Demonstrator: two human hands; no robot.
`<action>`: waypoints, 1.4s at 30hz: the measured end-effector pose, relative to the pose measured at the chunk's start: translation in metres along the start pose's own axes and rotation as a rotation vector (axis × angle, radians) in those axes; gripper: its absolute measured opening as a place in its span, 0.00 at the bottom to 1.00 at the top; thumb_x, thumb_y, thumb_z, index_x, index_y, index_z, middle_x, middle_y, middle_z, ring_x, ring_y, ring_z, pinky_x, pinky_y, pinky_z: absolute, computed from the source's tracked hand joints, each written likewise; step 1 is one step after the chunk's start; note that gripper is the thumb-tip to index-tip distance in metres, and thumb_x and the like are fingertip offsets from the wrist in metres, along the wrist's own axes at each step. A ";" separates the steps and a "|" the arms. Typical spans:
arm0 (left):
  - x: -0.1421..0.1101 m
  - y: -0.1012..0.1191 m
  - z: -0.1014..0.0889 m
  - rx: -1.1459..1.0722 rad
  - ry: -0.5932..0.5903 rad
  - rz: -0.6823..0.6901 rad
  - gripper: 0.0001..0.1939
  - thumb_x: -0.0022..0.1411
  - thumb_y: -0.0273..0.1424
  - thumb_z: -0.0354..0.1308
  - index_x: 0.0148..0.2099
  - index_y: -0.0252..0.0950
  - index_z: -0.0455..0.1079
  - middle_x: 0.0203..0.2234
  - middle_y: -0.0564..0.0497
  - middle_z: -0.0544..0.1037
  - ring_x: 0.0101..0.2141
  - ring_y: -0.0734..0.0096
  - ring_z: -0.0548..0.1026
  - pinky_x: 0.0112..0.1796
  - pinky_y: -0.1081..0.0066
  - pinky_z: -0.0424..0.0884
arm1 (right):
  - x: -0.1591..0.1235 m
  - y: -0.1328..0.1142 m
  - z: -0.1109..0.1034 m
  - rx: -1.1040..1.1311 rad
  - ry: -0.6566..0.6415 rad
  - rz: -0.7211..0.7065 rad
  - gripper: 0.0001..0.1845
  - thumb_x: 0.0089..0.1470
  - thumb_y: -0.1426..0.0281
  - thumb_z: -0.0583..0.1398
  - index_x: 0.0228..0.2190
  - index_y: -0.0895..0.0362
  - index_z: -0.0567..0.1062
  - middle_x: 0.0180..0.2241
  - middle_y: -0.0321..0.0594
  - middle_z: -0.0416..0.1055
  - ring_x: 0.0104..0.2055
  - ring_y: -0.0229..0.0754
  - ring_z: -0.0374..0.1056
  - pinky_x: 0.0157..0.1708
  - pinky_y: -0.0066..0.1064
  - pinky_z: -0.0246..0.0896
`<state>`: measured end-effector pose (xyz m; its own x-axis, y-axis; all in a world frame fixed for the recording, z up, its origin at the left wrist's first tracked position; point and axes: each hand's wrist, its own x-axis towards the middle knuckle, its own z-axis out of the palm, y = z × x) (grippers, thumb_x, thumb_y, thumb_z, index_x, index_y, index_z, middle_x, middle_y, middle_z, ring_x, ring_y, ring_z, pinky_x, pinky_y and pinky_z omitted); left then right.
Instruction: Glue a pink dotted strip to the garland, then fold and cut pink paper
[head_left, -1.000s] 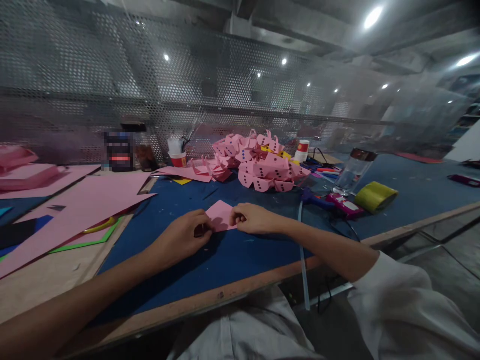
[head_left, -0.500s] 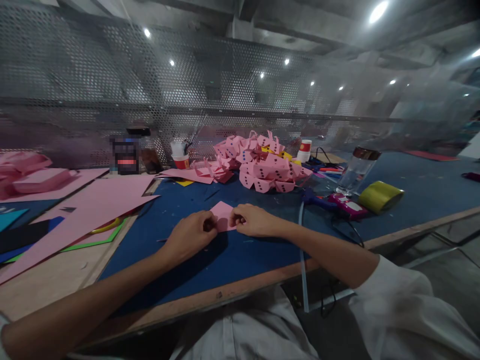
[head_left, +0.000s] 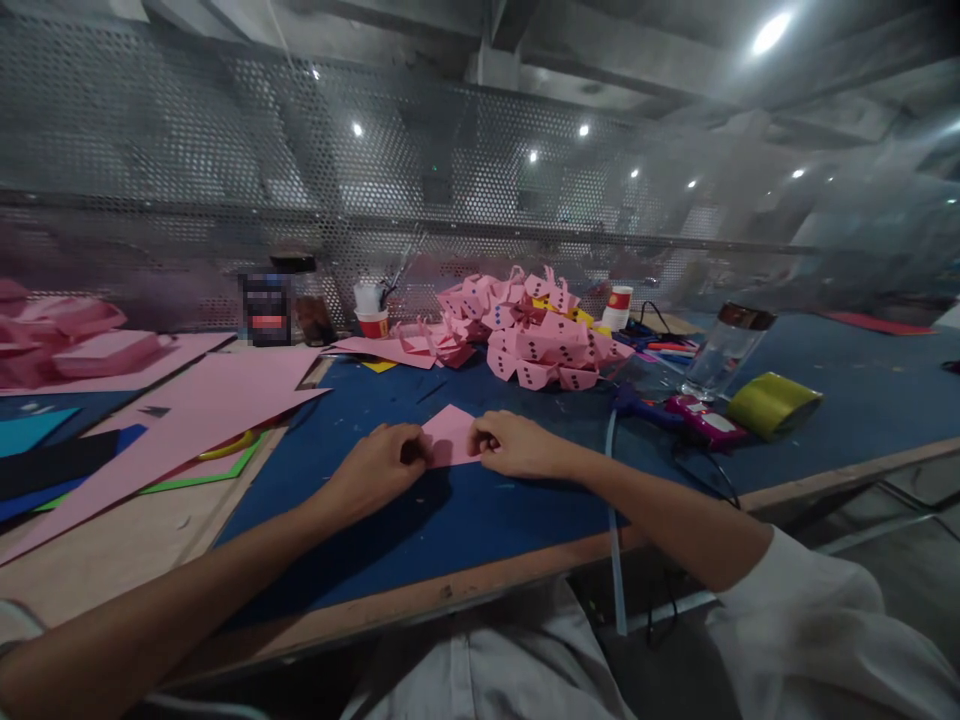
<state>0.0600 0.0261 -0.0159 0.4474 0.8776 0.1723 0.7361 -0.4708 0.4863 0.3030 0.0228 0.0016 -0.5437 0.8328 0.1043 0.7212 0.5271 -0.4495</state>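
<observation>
A small pink piece of paper (head_left: 451,436) with a pointed far edge lies on the blue mat (head_left: 360,545) in front of me. My left hand (head_left: 385,460) pinches its left corner, thumb and fingers curled together. At the right corner, my right hand (head_left: 510,443) grips the paper in the same way. Both hands rest low at the mat, and the fingertips partly cover the paper's sides. Beyond them sits a heap of folded pink paper pieces (head_left: 551,345) marked with dark dots.
Large pink sheets (head_left: 225,395) and coloured paper lie at left, near pink paper boxes (head_left: 112,352). To the right are a glass jar (head_left: 724,350), a yellow tape roll (head_left: 774,405) and a purple-and-blue glue gun (head_left: 694,415). Paper cups (head_left: 370,310) stand behind.
My hands have moved slightly apart, so more of the pink paper shows between them. The whole view has shifted a little, with things appearing further right.
</observation>
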 end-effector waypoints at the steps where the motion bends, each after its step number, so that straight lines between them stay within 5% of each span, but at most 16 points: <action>1: -0.001 -0.001 -0.001 0.004 -0.004 -0.005 0.09 0.55 0.28 0.52 0.33 0.39 0.74 0.30 0.50 0.81 0.33 0.61 0.76 0.36 0.67 0.66 | 0.000 0.000 0.000 0.001 -0.001 0.000 0.13 0.49 0.79 0.58 0.36 0.57 0.79 0.37 0.41 0.76 0.39 0.41 0.69 0.37 0.29 0.59; 20: -0.015 -0.029 -0.025 -0.113 -0.105 -0.071 0.10 0.53 0.35 0.55 0.34 0.39 0.75 0.29 0.52 0.81 0.33 0.61 0.77 0.35 0.68 0.69 | -0.001 -0.001 -0.003 0.018 -0.026 -0.005 0.13 0.50 0.78 0.58 0.36 0.58 0.79 0.37 0.40 0.75 0.40 0.41 0.68 0.38 0.29 0.58; 36: -0.033 -0.071 -0.054 -0.015 -0.076 -0.135 0.07 0.52 0.35 0.59 0.32 0.39 0.74 0.28 0.51 0.81 0.33 0.59 0.76 0.37 0.65 0.68 | -0.001 0.000 -0.003 0.018 -0.034 -0.004 0.13 0.51 0.78 0.58 0.37 0.58 0.79 0.38 0.41 0.75 0.41 0.42 0.68 0.40 0.29 0.58; 42: -0.032 -0.038 -0.052 0.053 0.065 -0.081 0.09 0.57 0.35 0.57 0.38 0.40 0.76 0.36 0.49 0.82 0.38 0.58 0.76 0.39 0.65 0.67 | 0.001 0.000 -0.003 0.027 -0.044 -0.001 0.13 0.50 0.79 0.58 0.36 0.58 0.79 0.37 0.41 0.75 0.40 0.41 0.68 0.38 0.29 0.58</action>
<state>-0.0085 0.0201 0.0047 0.3528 0.9161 0.1903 0.7952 -0.4008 0.4550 0.3041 0.0240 0.0046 -0.5627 0.8240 0.0660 0.7095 0.5224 -0.4730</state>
